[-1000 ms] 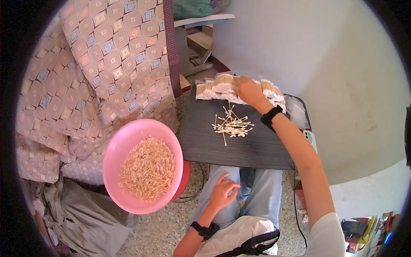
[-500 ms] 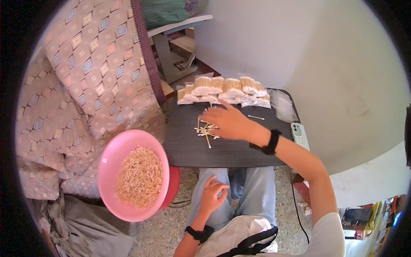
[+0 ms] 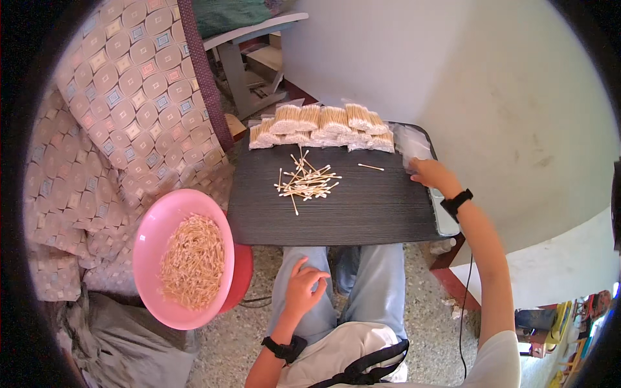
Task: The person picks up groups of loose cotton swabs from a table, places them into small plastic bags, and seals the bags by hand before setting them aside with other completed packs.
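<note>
My right hand (image 3: 432, 176) is at the right edge of the black table (image 3: 362, 220), fingers pinched on the lower end of the clear plastic bags (image 3: 411, 143) lying there. My left hand (image 3: 304, 288) rests over my thigh, fingers partly curled and apart, holding nothing. On the table lies a loose heap of cotton swabs (image 3: 307, 181), pointing many ways, and a single cotton swab (image 3: 370, 167) lies apart to its right. Along the far edge, filled bags of cotton swabs (image 3: 333, 121) are stacked in two layers.
A pink basin (image 3: 150, 258) of loose cotton swabs (image 3: 193, 262) stands left of the table, above a red container (image 3: 240, 275). A phone (image 3: 445, 216) lies at the table's right edge, near a hanging cable (image 3: 464, 317). Patterned cloth (image 3: 142, 84) covers the left side; a wall (image 3: 517, 129) bounds the right.
My right hand has moved from above the swab heap rightward to the clear plastic bags, uncovering the heap. My left hand stays over my thigh. The whole view has shifted slightly.
</note>
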Demonstrator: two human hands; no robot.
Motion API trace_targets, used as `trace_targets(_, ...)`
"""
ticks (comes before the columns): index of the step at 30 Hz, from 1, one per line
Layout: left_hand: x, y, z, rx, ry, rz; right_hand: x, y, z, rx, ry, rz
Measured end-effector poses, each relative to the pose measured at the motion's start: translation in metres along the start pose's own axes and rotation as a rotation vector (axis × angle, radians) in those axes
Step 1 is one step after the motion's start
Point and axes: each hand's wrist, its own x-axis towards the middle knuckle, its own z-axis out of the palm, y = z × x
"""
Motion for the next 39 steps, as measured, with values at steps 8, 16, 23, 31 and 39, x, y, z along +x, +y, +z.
trace_targets(8, 0.007, 0.011, 0.001, 0.029, -0.018, 0.012, -0.011, 0.005, 0.014, 0.064, 0.401, 0.070)
trace_targets(16, 0.005, 0.012, -0.002, 0.066, -0.026, 0.005, -0.072, -0.076, -0.035, 0.393, 0.735, -0.225)
trace_targets(23, 0.011, 0.017, 0.001, 0.139, -0.067, 0.025, -0.105, -0.130, 0.003, 0.389, 0.406, -0.360)
trace_targets(31, 0.002, 0.016, -0.002, 0.139, -0.038, -0.029, -0.093, -0.164, 0.047, 0.313, 0.470, -0.093)
trace_targets(39, 0.030, 0.061, 0.003, -0.675, 0.015, -0.469, -0.118, -0.169, 0.036, 1.037, 0.419, -0.057)
